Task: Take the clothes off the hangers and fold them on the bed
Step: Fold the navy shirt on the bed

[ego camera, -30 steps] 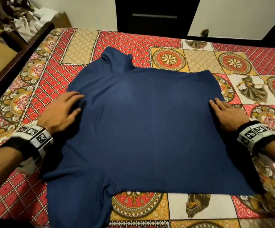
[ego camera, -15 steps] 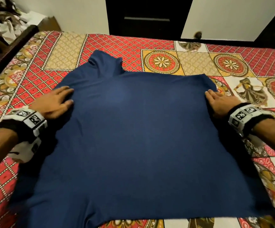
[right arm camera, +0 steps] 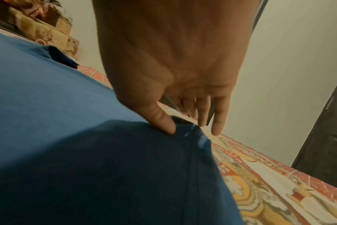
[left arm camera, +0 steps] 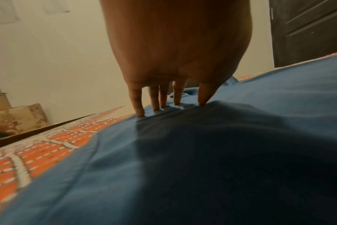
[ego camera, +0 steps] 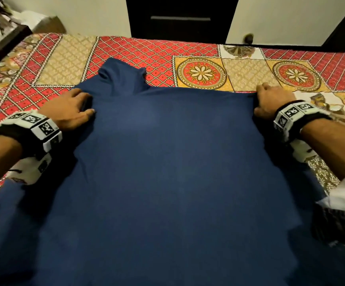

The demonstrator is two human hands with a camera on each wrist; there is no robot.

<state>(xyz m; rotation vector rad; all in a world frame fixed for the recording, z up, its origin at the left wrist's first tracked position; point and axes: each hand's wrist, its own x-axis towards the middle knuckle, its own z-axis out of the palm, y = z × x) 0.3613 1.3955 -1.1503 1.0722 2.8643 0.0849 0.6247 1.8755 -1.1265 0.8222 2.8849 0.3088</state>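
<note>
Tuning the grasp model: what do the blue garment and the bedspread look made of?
Blue garment: looks like a soft matte knit, maybe cotton jersey; it drapes limply and puckers under the left hand fingertips. Fibre can't be confirmed.
Bedspread: thin printed woven cloth, matte, with flat red, gold and white patterns and no visible pile; probably cotton.
</note>
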